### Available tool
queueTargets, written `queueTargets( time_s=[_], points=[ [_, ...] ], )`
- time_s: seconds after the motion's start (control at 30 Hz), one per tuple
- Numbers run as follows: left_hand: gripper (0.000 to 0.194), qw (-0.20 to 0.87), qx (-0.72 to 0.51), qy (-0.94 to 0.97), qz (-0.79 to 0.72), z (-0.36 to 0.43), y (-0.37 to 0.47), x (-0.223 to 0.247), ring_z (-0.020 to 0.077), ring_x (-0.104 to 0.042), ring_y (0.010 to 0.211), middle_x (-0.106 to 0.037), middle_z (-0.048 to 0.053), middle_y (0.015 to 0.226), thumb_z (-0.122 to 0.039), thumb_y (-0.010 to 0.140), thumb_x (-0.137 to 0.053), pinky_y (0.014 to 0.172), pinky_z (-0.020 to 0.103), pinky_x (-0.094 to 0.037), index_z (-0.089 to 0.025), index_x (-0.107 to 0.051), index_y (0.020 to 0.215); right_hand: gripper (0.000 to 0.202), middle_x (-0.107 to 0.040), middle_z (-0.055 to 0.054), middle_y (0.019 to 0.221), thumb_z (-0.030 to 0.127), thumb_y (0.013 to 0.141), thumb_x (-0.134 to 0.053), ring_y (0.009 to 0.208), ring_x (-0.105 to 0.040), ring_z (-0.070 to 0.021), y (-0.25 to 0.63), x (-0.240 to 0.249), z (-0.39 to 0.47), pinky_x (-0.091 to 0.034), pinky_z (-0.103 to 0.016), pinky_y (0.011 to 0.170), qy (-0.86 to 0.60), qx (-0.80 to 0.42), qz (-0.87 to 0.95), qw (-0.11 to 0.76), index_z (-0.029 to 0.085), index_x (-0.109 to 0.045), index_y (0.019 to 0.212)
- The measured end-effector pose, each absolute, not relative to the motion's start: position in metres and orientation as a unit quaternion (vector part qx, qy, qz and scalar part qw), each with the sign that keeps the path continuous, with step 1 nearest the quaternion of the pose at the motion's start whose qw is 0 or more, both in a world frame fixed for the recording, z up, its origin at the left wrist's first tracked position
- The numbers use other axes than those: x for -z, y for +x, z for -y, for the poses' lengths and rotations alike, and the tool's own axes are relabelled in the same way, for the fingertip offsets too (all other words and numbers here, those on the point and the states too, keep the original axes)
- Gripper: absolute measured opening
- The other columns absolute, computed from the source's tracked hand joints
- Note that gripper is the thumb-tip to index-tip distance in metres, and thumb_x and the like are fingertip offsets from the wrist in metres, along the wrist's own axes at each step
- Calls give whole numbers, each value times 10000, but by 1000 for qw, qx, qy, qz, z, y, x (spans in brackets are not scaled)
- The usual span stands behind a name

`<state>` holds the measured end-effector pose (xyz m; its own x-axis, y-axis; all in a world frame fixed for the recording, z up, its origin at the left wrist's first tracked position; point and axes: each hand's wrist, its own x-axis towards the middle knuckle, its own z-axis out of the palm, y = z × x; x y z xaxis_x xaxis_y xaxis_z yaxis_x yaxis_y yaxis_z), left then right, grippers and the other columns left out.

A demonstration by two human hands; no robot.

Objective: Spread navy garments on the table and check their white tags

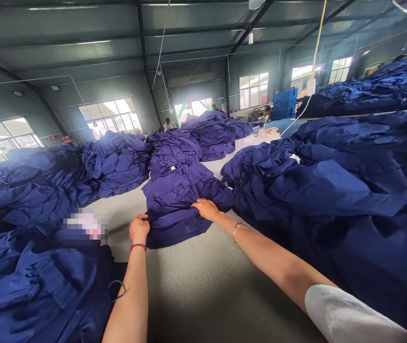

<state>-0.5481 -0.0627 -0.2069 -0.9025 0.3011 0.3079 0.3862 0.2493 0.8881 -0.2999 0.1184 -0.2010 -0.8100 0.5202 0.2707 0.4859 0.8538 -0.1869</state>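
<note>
A folded navy blue garment [178,200] lies in front of me on the grey table [196,286]. My left hand [139,229], with a red bracelet at the wrist, grips the garment's near left edge. My right hand [206,208], with a thin silver bracelet at the wrist, grips the cloth near its right side. Both arms reach forward across the table.
Big heaps of navy garments surround me: one at the right [332,190], one at the near left [39,281], others at the far left [114,164] and behind [210,131]. A person [168,125] stands far back by the windows. Blue crates [284,102] stand at the back right.
</note>
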Motion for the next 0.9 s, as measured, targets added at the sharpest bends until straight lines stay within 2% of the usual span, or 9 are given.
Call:
queueTargets(
  time_s=[0.1, 0.27, 0.4, 0.5, 0.57, 0.63, 0.7, 0.8, 0.9],
  points=[
    [70, 29, 443, -192, 876, 64, -533, 209, 425, -626, 1074, -696, 166, 899, -156, 653, -658, 955, 697, -386, -212, -678, 617, 485, -709, -83, 1180, 25, 819, -525, 1125, -644, -215, -299, 200, -112, -474, -285, 956, -250, -61, 955, 148, 271, -731, 1182],
    [387, 119, 146, -274, 943, 57, -503, 198, 373, -529, 1263, -635, 177, 1272, -95, 806, -480, 1088, 738, -208, -236, -767, 1025, 438, -751, -57, 1116, 65, 773, -539, 1067, -680, -227, -296, 189, -100, -494, -282, 868, -232, -87, 964, 98, 280, -765, 1081],
    [509, 122, 128, -351, 919, 51, -494, 195, 320, -502, 1304, -566, 135, 1410, -92, 847, -441, 1112, 619, -318, -276, -692, 1249, 265, -781, -61, 897, 134, 739, -582, 840, -710, -216, -292, 193, -88, -481, -259, 709, -215, -147, 966, 4, 219, -784, 887],
    [486, 116, 132, -400, 899, 47, -489, 202, 302, -446, 1365, -489, 131, 1501, -216, 907, -465, 1120, 515, -370, -248, -606, 1371, 123, -754, -42, 746, 164, 662, -650, 690, -680, -206, -287, 201, -79, -464, -266, 619, -195, -195, 958, -79, 188, -756, 722],
    [507, 102, 132, -415, 894, 45, -485, 209, 310, -375, 1425, -443, 134, 1544, -328, 950, -446, 1134, 523, -355, -231, -538, 1439, 36, -732, -19, 700, 198, 614, -713, 679, -676, -206, -283, 203, -75, -475, -269, 621, -183, -215, 951, -123, 196, -729, 647],
    [555, 84, 137, -419, 893, 44, -481, 216, 325, -287, 1478, -379, 116, 1594, -426, 978, -398, 1149, 589, -307, -250, -457, 1501, 134, -742, 4, 761, 265, 573, -795, 769, -692, -203, -279, 198, -74, -496, -256, 685, -168, -268, 939, -136, 215, -749, 689],
    [603, 64, 141, -418, 895, 43, -477, 224, 341, -214, 1509, -311, 91, 1633, -513, 982, -358, 1148, 667, -244, -288, -384, 1541, 351, -760, 14, 887, 361, 556, -852, 867, -700, -191, -275, 189, -76, -503, -240, 747, -137, -371, 909, -134, 242, -787, 879],
    [646, 50, 144, -412, 898, 43, -474, 234, 351, -163, 1524, -268, 79, 1650, -581, 972, -329, 1139, 719, -184, -314, -334, 1560, 524, -760, -19, 1014, 527, 708, -775, 857, -707, -178, -277, 175, -85, -522, -263, 756, -95, -495, 856, -112, 250, -735, 1151],
    [639, 57, 151, -402, 901, 43, -473, 243, 353, -165, 1525, -282, 81, 1644, -584, 973, -318, 1134, 735, -164, -319, -347, 1554, 424, -748, -66, 1043, 521, 942, -529, 897, -693, -186, -287, 177, -94, -522, -318, 855, -169, -408, 893, 86, 195, -736, 1119]
  ],
)
